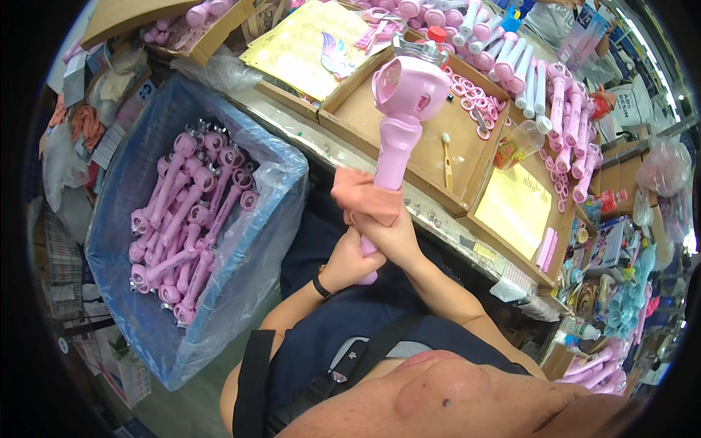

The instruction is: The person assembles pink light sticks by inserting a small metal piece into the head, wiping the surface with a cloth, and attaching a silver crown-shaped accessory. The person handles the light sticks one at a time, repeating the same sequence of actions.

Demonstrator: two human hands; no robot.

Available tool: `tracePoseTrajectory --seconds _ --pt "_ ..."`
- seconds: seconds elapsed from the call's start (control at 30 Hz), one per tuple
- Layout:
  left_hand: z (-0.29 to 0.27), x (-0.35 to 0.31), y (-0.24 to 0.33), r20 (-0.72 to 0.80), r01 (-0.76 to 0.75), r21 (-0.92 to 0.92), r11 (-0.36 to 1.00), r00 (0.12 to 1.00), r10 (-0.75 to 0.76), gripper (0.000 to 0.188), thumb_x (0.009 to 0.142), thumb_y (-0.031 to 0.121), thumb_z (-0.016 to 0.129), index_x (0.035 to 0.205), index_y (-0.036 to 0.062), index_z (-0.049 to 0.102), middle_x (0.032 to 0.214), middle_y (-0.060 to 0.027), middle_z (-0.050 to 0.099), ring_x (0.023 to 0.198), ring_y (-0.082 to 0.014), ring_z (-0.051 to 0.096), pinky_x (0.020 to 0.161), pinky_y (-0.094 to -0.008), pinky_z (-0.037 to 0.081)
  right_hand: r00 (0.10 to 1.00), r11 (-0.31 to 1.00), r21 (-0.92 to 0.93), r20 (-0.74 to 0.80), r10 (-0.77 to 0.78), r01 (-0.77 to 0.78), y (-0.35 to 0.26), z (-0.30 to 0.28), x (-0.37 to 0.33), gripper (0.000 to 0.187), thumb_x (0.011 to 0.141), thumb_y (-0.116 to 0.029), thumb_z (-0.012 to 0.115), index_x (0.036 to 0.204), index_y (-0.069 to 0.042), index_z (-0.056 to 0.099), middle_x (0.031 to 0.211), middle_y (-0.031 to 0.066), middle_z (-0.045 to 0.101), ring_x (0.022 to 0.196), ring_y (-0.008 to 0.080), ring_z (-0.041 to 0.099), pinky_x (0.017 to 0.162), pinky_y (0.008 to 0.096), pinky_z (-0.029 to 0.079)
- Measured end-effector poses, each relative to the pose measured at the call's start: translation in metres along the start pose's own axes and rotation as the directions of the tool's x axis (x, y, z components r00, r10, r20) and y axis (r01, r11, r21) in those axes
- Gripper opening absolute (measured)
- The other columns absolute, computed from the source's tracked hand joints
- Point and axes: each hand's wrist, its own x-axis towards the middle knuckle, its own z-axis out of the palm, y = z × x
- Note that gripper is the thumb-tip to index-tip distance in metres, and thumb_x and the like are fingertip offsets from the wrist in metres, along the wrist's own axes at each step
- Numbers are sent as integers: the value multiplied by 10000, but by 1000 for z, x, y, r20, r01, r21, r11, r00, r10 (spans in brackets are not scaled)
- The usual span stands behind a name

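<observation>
A pink light stick [398,150] with a round, hollow head and a silvery crown-like top stands tilted in front of my body. My left hand [349,261], with a black band on the wrist, is closed around the lower handle. Just above it, my right hand [394,237] presses an orange cloth [367,197] around the handle. The fingers of the right hand are partly hidden by the cloth. The bottom end of the handle shows below my hands.
At left, a blue bin [274,171] lined with clear plastic holds several pink light sticks. Cardboard trays [416,171] on the bench carry pink rings [478,98], a toothbrush [447,164] and a clear cup [522,142]. Yellow sheets [303,47] and more pink and white handles [504,62] lie around.
</observation>
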Motion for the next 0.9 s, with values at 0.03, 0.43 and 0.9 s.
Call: tracePoseTrajectory --seconds 0.03,0.43,0.9 --pt "1 0 1 14 63 27 998 998 -64 551 776 104 730 1210 -9 410 949 -97 588 756 -136 597 701 -296 508 992 998 0 112 -63 63 1 -6 0 310 848 -140 632 1111 22 603 875 40 607 759 109 601 677 257 502" --pt "-47 37 0 -221 -36 -526 849 970 -96 992 789 416 752 1468 31 140 1393 -136 388 1267 -205 407 1021 -343 373 940 865 -374 195 -279 334 -39 -14 25 404 689 -60 746 1041 37 573 858 106 648 762 171 653 668 298 521" --pt "-84 77 19 -584 -460 -760 460 794 -171 860 793 647 584 1353 29 375 1238 -179 525 1000 -206 604 867 -341 526 706 904 -26 615 351 -427 46 -51 -52 555 696 -58 665 1223 10 505 966 128 617 736 252 636 619 335 480"
